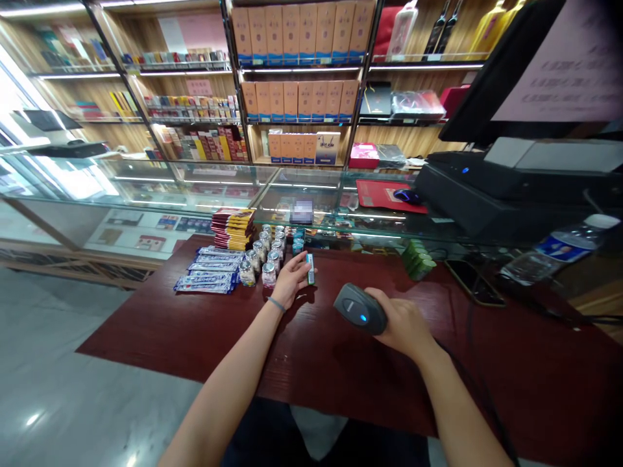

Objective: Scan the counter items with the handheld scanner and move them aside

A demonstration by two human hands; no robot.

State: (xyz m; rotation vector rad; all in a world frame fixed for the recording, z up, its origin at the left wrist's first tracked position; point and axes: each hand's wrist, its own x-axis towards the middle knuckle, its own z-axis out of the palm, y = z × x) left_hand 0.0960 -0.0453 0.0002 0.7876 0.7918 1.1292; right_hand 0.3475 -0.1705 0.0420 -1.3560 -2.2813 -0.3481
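My left hand point(293, 280) is closed on a small green-and-white packet point(310, 268), held on edge above the dark red table point(311, 353). In my right hand point(402, 322) is a black barcode scanner point(361, 307) with a blue light lit on top, its head pointing left toward the packet. Rows of small jars with silver lids point(269, 274) stand just left of my left hand. Behind that hand are several small teal packs point(298, 241). A cluster of green rolls point(418, 261) stands farther right, beyond the scanner.
Blue-and-white sachets point(207, 271) and a stack of red-and-yellow packets point(232, 228) lie at left. On the right are a phone point(474, 283), a water bottle point(555, 253) and a black register machine point(516, 194). A glass counter point(204, 194) runs behind the table.
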